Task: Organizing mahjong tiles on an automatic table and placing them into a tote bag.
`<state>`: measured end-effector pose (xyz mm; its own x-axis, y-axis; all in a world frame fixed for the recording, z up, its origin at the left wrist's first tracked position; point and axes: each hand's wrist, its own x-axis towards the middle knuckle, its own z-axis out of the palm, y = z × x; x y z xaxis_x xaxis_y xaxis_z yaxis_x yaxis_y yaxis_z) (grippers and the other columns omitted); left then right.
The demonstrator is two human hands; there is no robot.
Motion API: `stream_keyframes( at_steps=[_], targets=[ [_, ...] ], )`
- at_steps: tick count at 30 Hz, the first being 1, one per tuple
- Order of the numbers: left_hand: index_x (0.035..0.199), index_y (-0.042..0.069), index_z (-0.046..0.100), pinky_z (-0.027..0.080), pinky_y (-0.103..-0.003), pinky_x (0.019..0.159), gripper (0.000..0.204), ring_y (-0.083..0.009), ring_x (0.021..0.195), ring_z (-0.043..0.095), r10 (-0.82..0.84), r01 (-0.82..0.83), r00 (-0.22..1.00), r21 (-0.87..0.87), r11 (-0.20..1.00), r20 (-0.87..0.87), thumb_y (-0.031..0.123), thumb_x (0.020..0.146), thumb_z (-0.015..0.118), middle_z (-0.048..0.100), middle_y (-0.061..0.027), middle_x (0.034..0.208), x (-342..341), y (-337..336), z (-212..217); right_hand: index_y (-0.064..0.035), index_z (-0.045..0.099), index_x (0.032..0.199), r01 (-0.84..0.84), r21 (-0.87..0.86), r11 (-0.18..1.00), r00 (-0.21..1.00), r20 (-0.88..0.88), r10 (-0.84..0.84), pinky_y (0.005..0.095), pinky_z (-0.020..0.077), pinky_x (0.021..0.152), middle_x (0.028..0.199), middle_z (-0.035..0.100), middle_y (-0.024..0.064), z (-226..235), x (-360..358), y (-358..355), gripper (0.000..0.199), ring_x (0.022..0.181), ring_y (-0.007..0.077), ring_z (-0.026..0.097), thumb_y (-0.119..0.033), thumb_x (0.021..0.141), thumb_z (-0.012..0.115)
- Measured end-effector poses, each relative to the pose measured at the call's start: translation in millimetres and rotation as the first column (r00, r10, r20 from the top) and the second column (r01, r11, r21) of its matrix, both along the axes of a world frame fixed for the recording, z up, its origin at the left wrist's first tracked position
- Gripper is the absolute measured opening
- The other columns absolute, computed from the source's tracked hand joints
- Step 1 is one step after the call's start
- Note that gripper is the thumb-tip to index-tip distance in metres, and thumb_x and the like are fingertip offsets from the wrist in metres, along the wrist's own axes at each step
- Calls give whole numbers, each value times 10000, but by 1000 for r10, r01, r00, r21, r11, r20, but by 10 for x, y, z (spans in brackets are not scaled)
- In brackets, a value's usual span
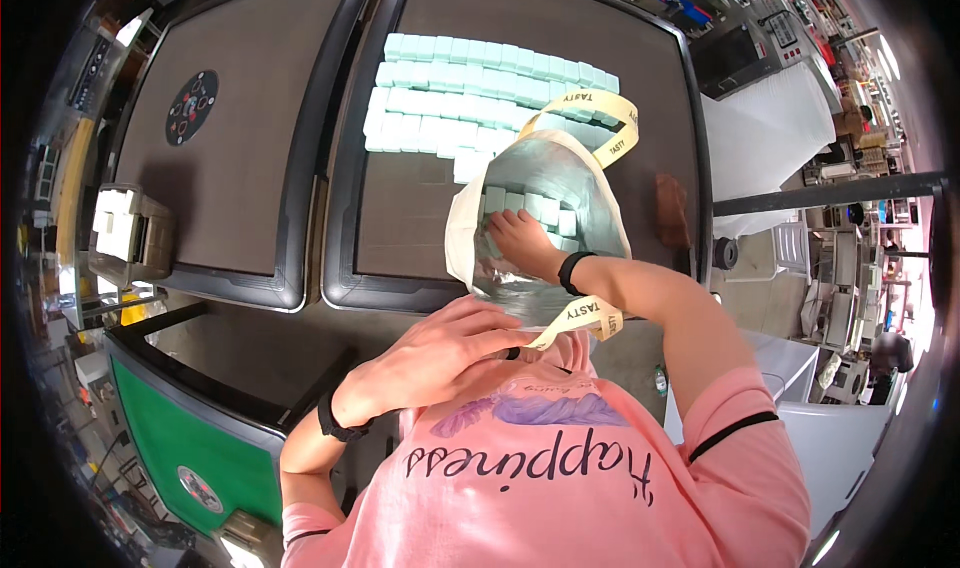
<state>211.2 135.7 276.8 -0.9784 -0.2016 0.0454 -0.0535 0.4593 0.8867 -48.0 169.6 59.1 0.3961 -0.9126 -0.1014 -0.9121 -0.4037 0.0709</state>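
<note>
A silver-lined tote bag (463,230) with pale yellow straps stands open in front of me at the table's near edge. Inside it lie several white and pale-green mahjong tiles (541,209). My right hand (522,242) reaches down into the bag, its fingers bent over the tiles; the thumb and undersides of the fingers are hidden. At the bag's near rim, my left hand (445,353) grips the bag beside the lower strap (578,318). Beyond the bag, rows of mahjong tiles (440,75) lie close together, partly covered by the bag and its upper strap.
The rows rest on a dark mahjong table (520,13) with a raised black frame. To its left stands another dark table (250,58) with a round control panel (192,108). A green-topped table (200,438) is at lower left. Shelves and a white-covered surface (770,128) stand right.
</note>
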Motion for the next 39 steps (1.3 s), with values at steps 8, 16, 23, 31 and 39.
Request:
stream_keyframes(
  at_steps=[8,16,23,31,39],
  targets=[
    [1336,85,613,446,-458,1078,484,-338,1268,536,-83,82,997,-12,997,-9,40,858,683,609,-129,1336,-134,-161,5,-151,685,1107,-119,-6,993,993,-13,119,343,424,897,1201,588,31,11,18,-1,261,1115,191,553,-196,852,651],
    [1280,64,650,475,-431,1054,425,-335,1233,585,-77,77,997,74,994,-7,-1,860,666,639,-118,1316,-344,-455,66,-230,721,994,-406,90,909,911,-42,411,357,424,914,1059,640,-33,-298,-56,-25,157,1104,189,567,-250,853,657],
    [1138,27,658,517,-305,899,223,-184,1036,666,696,-662,717,357,659,44,-36,992,501,685,-65,1056,-634,-1161,-743,-146,703,969,-283,79,956,959,-5,284,308,428,914,1025,633,2,-61,-172,8,169,1083,190,562,-211,827,640],
    [1332,159,550,539,-453,948,522,-326,1166,587,520,-431,853,-492,757,53,49,836,669,546,-121,1323,-960,-1479,-2428,-114,698,1072,-39,379,925,943,320,-92,452,506,905,1039,672,68,1084,-116,-363,263,1041,301,648,-152,814,666],
    [1286,68,484,594,-360,853,492,-288,1120,609,526,-251,838,-751,611,147,46,831,669,522,-106,1237,-1316,-1554,-2592,-44,690,1089,76,588,806,529,661,-532,332,541,774,952,711,79,2429,-685,-296,244,858,194,689,-247,953,683]
  ],
)
